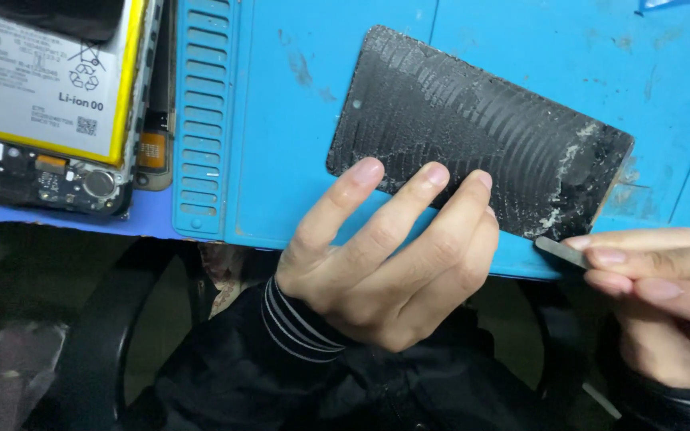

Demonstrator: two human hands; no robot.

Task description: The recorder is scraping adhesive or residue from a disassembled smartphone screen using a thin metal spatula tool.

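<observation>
The black screen panel lies flat and tilted on the blue work mat, its lower long edge near the front rim of the mat. Its surface carries curved ridges of adhesive residue, and the lower right corner shows white, crumbled debris.

The left hand is spread wide, palm down. 3 fingertips press on the lower long edge of the panel and pin it to the mat.

The right hand is closed in a pinch on a thin metal blade. The blade tip sits at the lower right corner of the panel, beside the debris.

An opened phone body with a white, yellow-edged battery and exposed circuit board lies at the left, just beside the mat's slotted strip. Dark sleeves cover both wrists.
</observation>
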